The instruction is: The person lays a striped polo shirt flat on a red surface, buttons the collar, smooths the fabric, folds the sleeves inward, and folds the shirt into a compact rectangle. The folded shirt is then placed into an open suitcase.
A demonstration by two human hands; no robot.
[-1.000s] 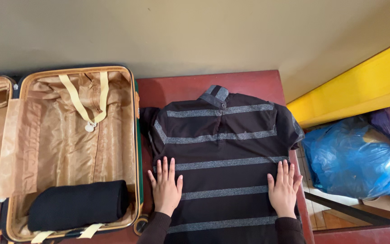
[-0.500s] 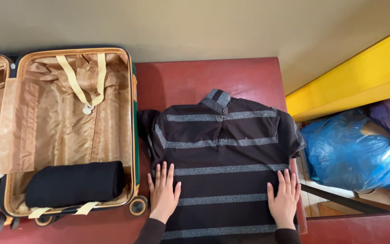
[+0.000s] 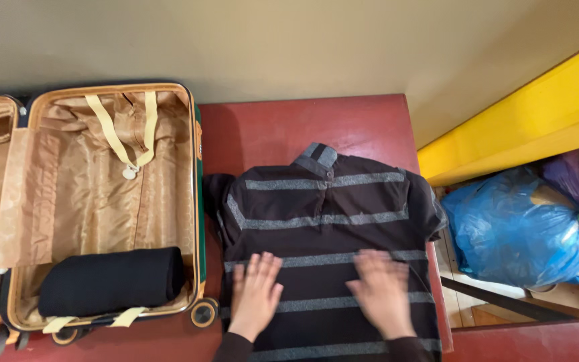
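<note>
On the red table, right below me, the dark striped shirt is lying spread out flat, collar pointing to twelve o'clock, grey bands running across it. I'm pressing both palms down on its lower half. My left hand is lying flat at about seven o'clock on the shirt, fingers stretched out and spread, gripping nothing, just touching the cloth near its left edge. My right hand is sitting at about five o'clock, blurred, palm down and fingers loose, also grasping nothing, resting on the fabric a little in from the right edge. Both my dark sleeves are showing at the bottom of the view.

Over at nine o'clock the open suitcase is lying just beside the shirt, its tan lining showing, yellow straps dangling at the top. A rolled black garment is sitting in its lower end. Out at three o'clock, off the table, a blue plastic bag is resting below a yellow ledge.
</note>
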